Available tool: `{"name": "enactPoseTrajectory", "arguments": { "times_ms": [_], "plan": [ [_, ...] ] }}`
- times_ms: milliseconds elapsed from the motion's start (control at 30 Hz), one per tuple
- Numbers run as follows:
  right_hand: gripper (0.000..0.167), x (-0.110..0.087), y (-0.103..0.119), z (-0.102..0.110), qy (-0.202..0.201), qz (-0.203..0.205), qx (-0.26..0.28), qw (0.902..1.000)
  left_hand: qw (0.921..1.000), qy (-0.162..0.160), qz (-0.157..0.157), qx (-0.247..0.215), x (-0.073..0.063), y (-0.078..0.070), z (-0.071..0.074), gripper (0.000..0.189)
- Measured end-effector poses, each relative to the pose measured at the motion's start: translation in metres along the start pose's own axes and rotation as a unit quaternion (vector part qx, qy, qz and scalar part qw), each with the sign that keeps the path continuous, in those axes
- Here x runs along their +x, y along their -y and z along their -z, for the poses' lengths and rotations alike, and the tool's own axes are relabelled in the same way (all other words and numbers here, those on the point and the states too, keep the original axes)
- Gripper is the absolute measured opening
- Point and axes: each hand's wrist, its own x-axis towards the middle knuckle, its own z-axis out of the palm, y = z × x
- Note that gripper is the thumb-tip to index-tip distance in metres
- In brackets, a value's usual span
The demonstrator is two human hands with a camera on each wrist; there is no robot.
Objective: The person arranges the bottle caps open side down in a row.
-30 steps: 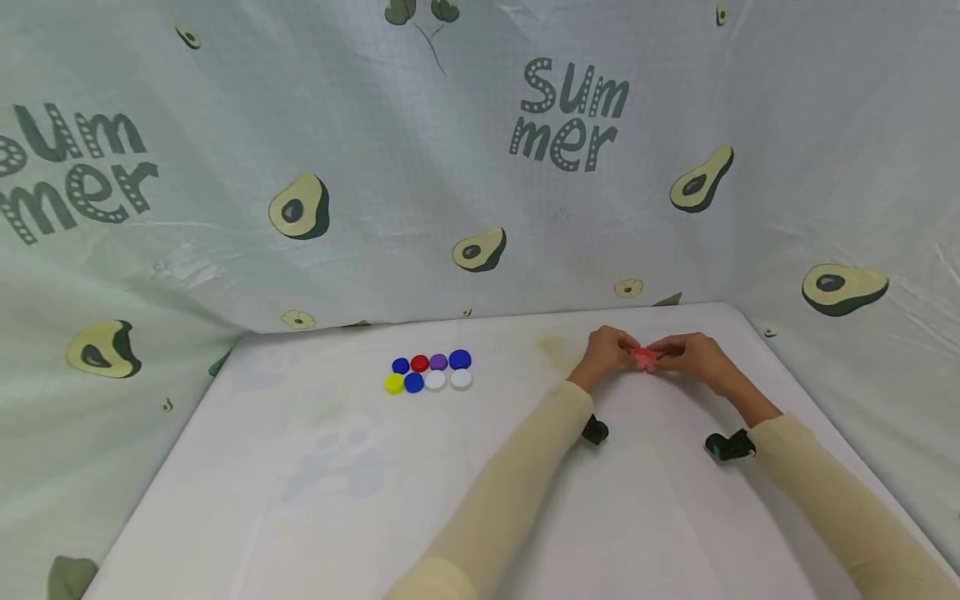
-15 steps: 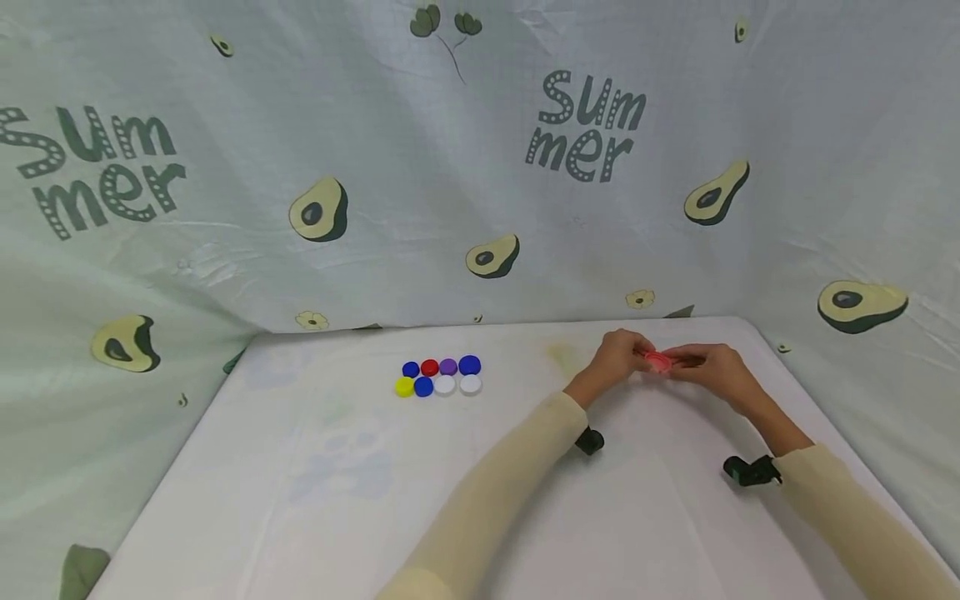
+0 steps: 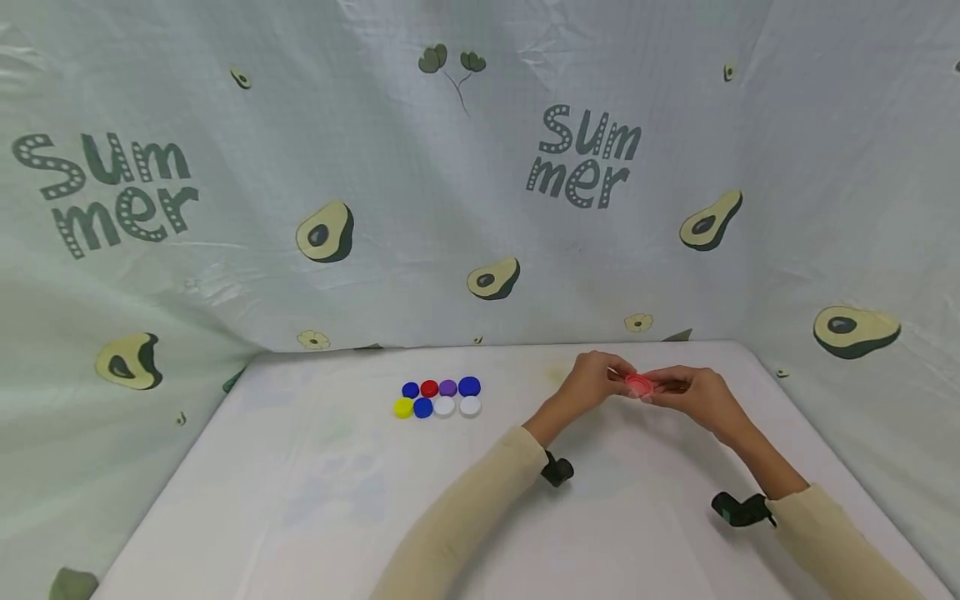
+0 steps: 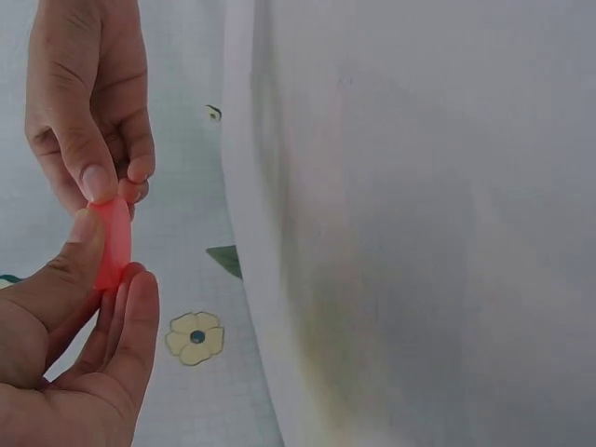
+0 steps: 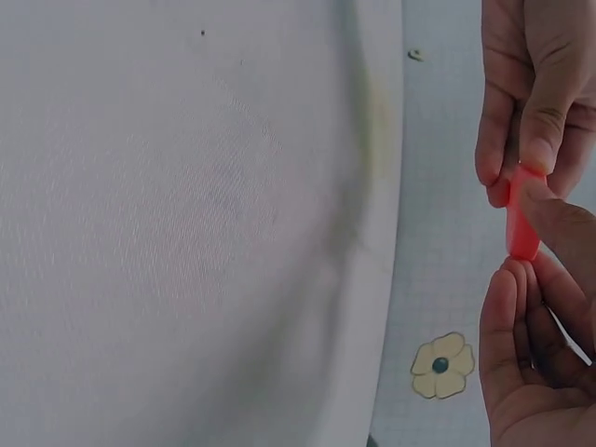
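A translucent red-pink round plastic cap (image 3: 639, 385) is held between both hands above the far right part of the white table. My left hand (image 3: 588, 385) pinches its left side, thumb against fingertips. From the other side my right hand (image 3: 696, 395) pinches the rim in the same way. Both wrist views show the cap edge-on, as a pink band (image 4: 114, 244) between the two sets of fingertips. In the right wrist view the left thumb overlaps part of the cap (image 5: 523, 228).
Two rows of round caps lie left of the hands: blue, red (image 3: 429, 388), purple (image 3: 447, 387), yellow (image 3: 403, 407) and white (image 3: 444, 407). A printed cloth (image 3: 420, 283) hangs behind the table (image 3: 300, 533). Black wrist cameras (image 3: 738, 509) hang under the forearms.
The head view has shifted. Both hands keep hold of the red-pink cap and have moved slightly left, with the forearms drawn back a little. The row of caps stays put.
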Motion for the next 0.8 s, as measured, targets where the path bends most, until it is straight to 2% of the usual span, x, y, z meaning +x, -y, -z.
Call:
{"name": "enactPoseTrajectory", "arguments": {
  "times_ms": [267, 600, 800],
  "plan": [
    [0.046, -0.005, 0.028, -0.008, -0.003, 0.015, -0.007, 0.9999, 0.9997, 0.004, -0.022, 0.013, -0.022, -0.001, 0.020, 0.031],
    [0.040, -0.017, 0.041, -0.018, -0.004, 0.043, -0.023, 0.9988, 0.9991, 0.023, -0.025, 0.027, -0.042, -0.001, 0.029, 0.035],
    [0.039, -0.007, 0.052, -0.039, 0.006, 0.067, 0.007, 0.9977, 0.9989, 0.004, -0.029, 0.037, -0.061, 0.010, 0.053, 0.035]
  ]
}}
